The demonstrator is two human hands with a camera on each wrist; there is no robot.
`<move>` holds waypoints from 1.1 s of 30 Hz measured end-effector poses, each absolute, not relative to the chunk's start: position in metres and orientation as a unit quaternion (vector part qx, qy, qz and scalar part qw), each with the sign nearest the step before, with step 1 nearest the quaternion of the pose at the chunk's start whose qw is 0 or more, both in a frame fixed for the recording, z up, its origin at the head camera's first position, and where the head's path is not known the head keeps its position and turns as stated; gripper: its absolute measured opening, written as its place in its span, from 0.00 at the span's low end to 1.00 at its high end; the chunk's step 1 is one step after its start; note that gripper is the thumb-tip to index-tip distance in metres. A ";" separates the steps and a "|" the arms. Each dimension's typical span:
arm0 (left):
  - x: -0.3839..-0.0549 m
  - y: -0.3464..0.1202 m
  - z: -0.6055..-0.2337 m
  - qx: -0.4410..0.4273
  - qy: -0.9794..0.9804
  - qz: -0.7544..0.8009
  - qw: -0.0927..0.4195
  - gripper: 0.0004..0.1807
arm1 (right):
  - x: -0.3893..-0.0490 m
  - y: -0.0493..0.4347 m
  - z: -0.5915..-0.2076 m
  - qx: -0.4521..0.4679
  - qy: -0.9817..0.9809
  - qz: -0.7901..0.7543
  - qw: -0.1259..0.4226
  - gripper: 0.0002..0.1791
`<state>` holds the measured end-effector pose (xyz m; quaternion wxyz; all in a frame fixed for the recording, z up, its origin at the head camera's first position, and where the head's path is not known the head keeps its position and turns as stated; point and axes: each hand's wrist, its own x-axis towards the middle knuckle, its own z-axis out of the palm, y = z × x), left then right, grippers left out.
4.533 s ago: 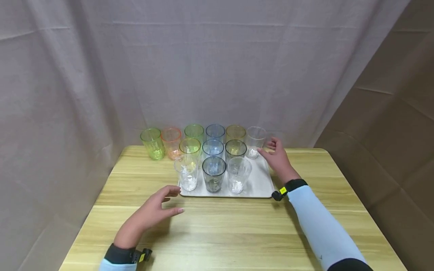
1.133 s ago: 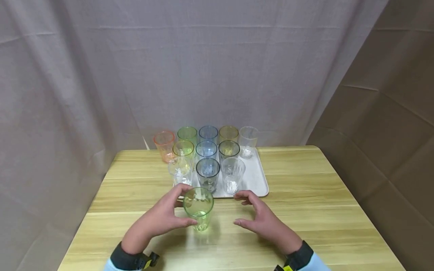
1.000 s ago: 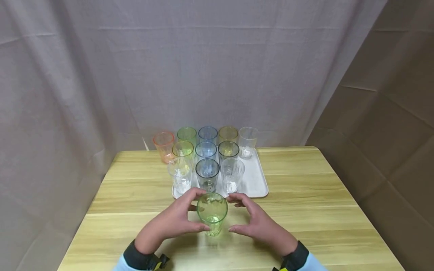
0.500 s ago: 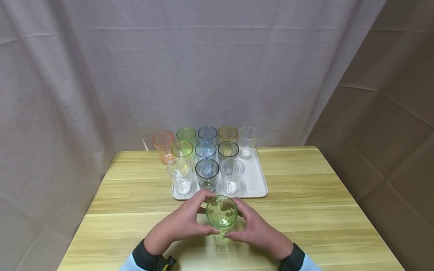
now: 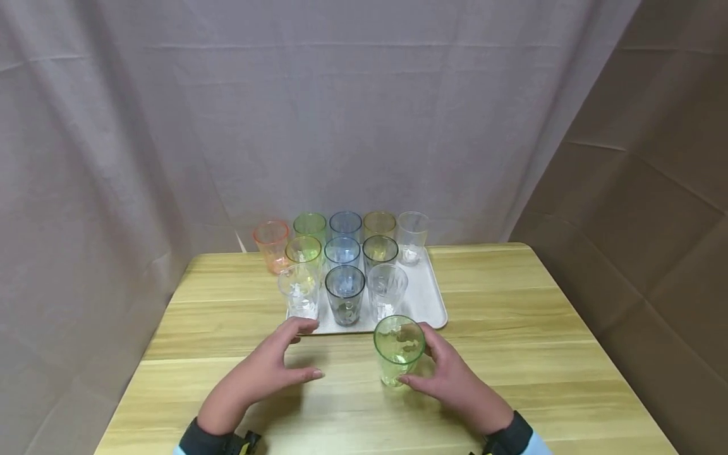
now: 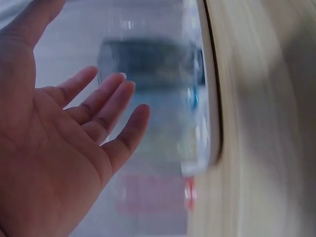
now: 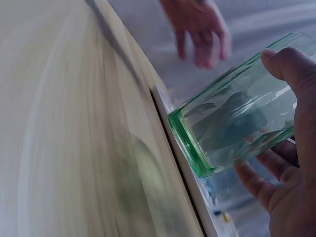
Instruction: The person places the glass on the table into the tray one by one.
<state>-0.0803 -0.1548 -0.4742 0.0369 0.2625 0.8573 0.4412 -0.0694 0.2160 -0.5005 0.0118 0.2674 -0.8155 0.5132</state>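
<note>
In the head view my right hand [image 5: 457,382] grips a green tumbler [image 5: 398,344] in front of the tray. The right wrist view has the thumb on one side of the tumbler [image 7: 232,111] and fingers on the other, with its base above the wood and a shadow below. My left hand [image 5: 264,370] is open to its left, holding nothing, thumb and fingers spread apart. On the white tray [image 5: 428,303] stand several upright tumblers in rows; those in front are clear [image 5: 299,291], grey [image 5: 345,294] and clear [image 5: 388,291].
An orange tumbler [image 5: 272,246] stands at the left of the group, by the tray's back left. Behind are green [image 5: 309,226], blue [image 5: 345,224] and amber [image 5: 379,224] tumblers. A grey curtain [image 5: 364,126] hangs behind the wooden table [image 5: 512,328].
The green tumbler left the far left of the table in my left hand. Both hands held it half a second ago; now my left hand has let go and my right has carried it rightward.
</note>
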 end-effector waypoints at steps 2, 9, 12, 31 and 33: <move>-0.078 -0.168 -0.478 0.237 0.866 0.439 0.028 0.41 | -0.070 0.224 -0.502 0.251 -0.822 0.511 0.023 0.48; -0.073 -0.194 -0.484 0.196 0.879 0.434 -0.004 0.38 | -0.076 0.246 -0.503 0.226 -0.831 0.508 0.035 0.47; -0.073 -0.197 -0.485 0.196 0.878 0.436 -0.009 0.39 | -0.084 0.252 -0.504 0.211 -0.835 0.507 0.042 0.47; -0.075 -0.202 -0.493 0.178 0.871 0.457 -0.009 0.36 | -0.218 0.273 -0.495 0.100 -0.836 0.538 0.041 0.46; -0.075 -0.202 -0.494 0.174 0.872 0.458 -0.003 0.36 | -0.228 0.271 -0.496 0.102 -0.832 0.544 0.044 0.45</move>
